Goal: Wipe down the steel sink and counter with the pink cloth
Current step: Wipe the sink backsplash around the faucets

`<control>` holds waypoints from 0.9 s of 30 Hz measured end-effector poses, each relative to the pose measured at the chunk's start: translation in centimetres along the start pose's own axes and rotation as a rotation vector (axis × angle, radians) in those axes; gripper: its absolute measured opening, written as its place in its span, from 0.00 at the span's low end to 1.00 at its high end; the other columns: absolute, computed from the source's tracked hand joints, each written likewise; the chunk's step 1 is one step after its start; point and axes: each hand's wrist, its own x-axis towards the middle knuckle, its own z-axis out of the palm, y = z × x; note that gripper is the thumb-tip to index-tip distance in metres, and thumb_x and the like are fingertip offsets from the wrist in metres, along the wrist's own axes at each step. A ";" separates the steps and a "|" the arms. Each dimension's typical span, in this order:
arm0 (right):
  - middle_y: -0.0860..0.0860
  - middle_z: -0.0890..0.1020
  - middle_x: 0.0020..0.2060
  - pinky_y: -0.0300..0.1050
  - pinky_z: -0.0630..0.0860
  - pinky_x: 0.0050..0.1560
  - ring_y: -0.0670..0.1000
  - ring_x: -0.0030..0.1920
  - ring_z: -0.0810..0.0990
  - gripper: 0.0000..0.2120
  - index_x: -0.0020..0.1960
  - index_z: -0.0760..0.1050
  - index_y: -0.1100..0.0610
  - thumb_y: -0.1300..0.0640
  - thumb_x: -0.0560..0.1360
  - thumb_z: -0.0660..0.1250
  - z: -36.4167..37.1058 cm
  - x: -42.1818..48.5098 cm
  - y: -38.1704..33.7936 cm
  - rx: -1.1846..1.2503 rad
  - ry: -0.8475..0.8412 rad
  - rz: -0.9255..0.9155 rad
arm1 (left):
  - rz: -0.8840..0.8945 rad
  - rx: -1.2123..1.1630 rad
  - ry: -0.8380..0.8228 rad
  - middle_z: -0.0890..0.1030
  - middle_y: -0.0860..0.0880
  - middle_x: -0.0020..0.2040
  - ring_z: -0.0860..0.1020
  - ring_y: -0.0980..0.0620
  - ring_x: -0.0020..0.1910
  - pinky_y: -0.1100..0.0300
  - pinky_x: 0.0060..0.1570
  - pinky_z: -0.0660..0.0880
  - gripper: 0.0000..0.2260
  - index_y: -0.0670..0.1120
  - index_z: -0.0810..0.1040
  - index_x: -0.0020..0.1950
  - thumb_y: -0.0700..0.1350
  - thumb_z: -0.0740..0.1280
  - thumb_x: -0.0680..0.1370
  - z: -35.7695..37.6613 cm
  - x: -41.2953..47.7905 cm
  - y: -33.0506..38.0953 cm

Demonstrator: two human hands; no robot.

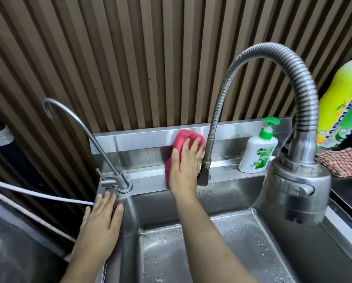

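My right hand point(184, 167) lies flat with straight fingers on the pink cloth point(184, 138), pressing it against the steel backsplash point(134, 139) behind the sink, just left of the flexible tap's stem. My left hand point(101, 223) rests flat, fingers straight, on the sink's left rim beside the small tap's base. The steel sink basin point(242, 246) below is wet with water drops.
A tall flexible tap point(301, 94) arches over the basin, its spray head point(295, 190) hanging low at right. A thin gooseneck tap point(113, 178) stands at left. A white soap pump bottle point(257, 150), a checked cloth point(341, 164) and a yellow bottle point(342, 107) sit at right.
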 end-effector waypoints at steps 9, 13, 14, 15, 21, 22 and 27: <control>0.49 0.39 0.74 0.58 0.27 0.70 0.54 0.73 0.30 0.28 0.74 0.37 0.52 0.47 0.80 0.45 3.8 4.1 3.7 -0.531 0.139 -0.255 | -0.016 -0.042 0.002 0.59 0.54 0.75 0.47 0.63 0.72 0.57 0.72 0.43 0.26 0.50 0.61 0.73 0.58 0.48 0.76 -0.5 -0.2 0.8; 0.51 0.53 0.75 0.65 0.40 0.71 0.56 0.75 0.47 0.28 0.76 0.45 0.55 0.47 0.78 0.46 6.0 4.7 1.0 -0.613 0.119 -0.501 | 0.007 -0.034 0.000 0.58 0.53 0.75 0.45 0.64 0.71 0.59 0.72 0.42 0.21 0.49 0.61 0.73 0.50 0.52 0.80 -0.6 -0.1 0.8; 0.50 0.54 0.75 0.65 0.42 0.71 0.56 0.75 0.49 0.28 0.76 0.46 0.55 0.47 0.79 0.46 6.6 4.6 0.3 -0.631 0.093 -0.573 | 0.009 -0.032 -0.003 0.57 0.54 0.75 0.45 0.64 0.71 0.60 0.71 0.41 0.20 0.49 0.61 0.73 0.49 0.52 0.81 -0.6 -0.2 0.8; 0.51 0.55 0.76 0.64 0.45 0.71 0.56 0.75 0.51 0.28 0.76 0.48 0.55 0.47 0.79 0.48 7.2 4.5 -0.2 -0.647 0.069 -0.647 | 0.009 -0.031 -0.004 0.57 0.54 0.75 0.44 0.64 0.71 0.60 0.71 0.41 0.20 0.49 0.60 0.73 0.49 0.51 0.81 -0.6 -0.2 0.8; 0.52 0.62 0.74 0.64 0.53 0.72 0.56 0.74 0.58 0.24 0.75 0.57 0.55 0.50 0.80 0.51 9.2 4.7 -3.7 -0.736 -0.073 -1.154 | 0.012 -0.028 -0.001 0.55 0.55 0.76 0.42 0.64 0.71 0.63 0.71 0.39 0.20 0.50 0.60 0.73 0.50 0.50 0.81 -0.5 -0.1 0.5; 0.52 0.62 0.74 0.64 0.51 0.73 0.57 0.74 0.58 0.24 0.75 0.56 0.55 0.50 0.80 0.51 9.0 4.9 -3.5 -0.722 -0.108 -1.222 | 0.011 -0.026 -0.002 0.55 0.55 0.75 0.42 0.65 0.71 0.64 0.70 0.39 0.20 0.50 0.60 0.73 0.50 0.50 0.81 -0.5 -0.1 0.5; 0.53 0.62 0.74 0.63 0.50 0.73 0.56 0.74 0.58 0.28 0.75 0.56 0.58 0.53 0.78 0.58 6.4 6.2 0.7 -0.850 -0.163 -1.428 | 0.003 -0.044 -0.002 0.55 0.57 0.75 0.41 0.66 0.71 0.65 0.70 0.38 0.21 0.51 0.60 0.74 0.52 0.49 0.81 -0.6 -0.3 0.6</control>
